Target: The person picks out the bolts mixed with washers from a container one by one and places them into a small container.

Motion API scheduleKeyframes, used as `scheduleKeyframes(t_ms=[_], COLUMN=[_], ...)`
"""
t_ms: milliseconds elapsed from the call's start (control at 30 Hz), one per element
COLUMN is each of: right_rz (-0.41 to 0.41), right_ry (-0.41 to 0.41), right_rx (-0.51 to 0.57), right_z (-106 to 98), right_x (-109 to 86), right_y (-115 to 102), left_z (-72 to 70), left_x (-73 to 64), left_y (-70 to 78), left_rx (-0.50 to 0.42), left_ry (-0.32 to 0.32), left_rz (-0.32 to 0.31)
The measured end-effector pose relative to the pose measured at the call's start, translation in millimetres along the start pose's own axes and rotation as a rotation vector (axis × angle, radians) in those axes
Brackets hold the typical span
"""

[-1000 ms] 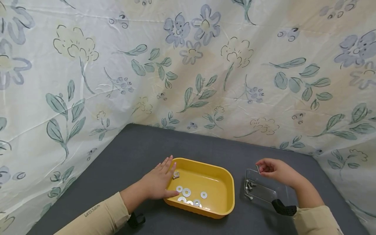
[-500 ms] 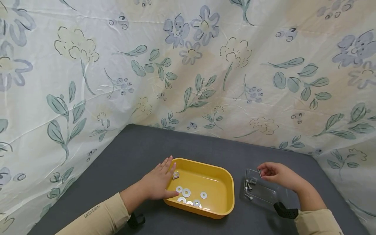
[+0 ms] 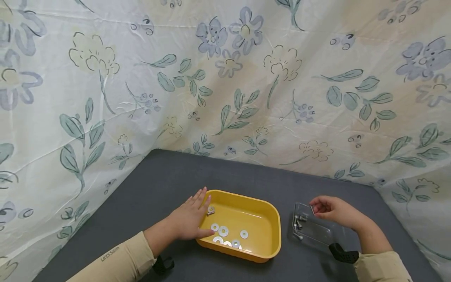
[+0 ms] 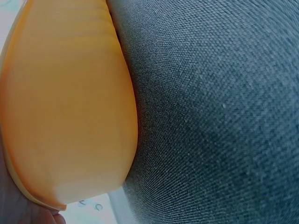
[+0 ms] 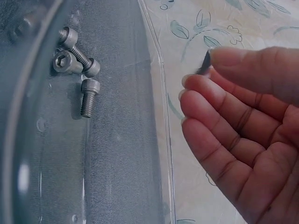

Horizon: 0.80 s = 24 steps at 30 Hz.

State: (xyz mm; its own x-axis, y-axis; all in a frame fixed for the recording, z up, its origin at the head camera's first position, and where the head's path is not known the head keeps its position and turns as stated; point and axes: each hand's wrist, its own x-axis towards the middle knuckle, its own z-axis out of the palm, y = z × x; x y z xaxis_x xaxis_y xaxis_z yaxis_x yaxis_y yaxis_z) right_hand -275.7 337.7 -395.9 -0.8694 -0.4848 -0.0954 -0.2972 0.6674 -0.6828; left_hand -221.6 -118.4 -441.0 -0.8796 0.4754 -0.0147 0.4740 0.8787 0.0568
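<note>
My left hand (image 3: 188, 217) lies spread over the left end of a yellow tray (image 3: 260, 200), fingers straight along its rim and thumb reaching inside. Several flat washers (image 3: 223, 231) and one small bolt (image 3: 210, 214) lie in that tray. Between thumb and index finger, my right hand (image 3: 331, 209) pinches a thin metal washer (image 5: 204, 63), seen nearly edge-on. This hand hovers over a clear plastic box (image 3: 318, 231). Socket-head bolts (image 5: 88, 97) are gathered at the box's left side.
A dark grey cloth covers the table (image 3: 197, 168). Flower-printed curtain (image 3: 225, 98) rises behind and at both sides. A black wrist strap (image 3: 341, 253) sits on the right wrist, close above the box.
My right hand has dropped slightly and shifted a little right and nearer, still pinching the washer. My left hand and the tray have stayed put.
</note>
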Motion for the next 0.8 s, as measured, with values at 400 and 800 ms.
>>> scheduleKeyframes(t_ms=[400,800], right_rz=[-0.022,-0.052], right_ry=[0.014,0.041], right_rx=[-0.027,-0.072], right_z=[-5,-15], right_x=[3.6,14.1], right_y=[-4,-21], left_z=[-2.2,-1.6], left_x=[0.9,3.6], left_y=[2.0,5.8], left_rx=[-0.007,0.005], left_ry=[0.001,0.014], left_rz=[-0.001,-0.022])
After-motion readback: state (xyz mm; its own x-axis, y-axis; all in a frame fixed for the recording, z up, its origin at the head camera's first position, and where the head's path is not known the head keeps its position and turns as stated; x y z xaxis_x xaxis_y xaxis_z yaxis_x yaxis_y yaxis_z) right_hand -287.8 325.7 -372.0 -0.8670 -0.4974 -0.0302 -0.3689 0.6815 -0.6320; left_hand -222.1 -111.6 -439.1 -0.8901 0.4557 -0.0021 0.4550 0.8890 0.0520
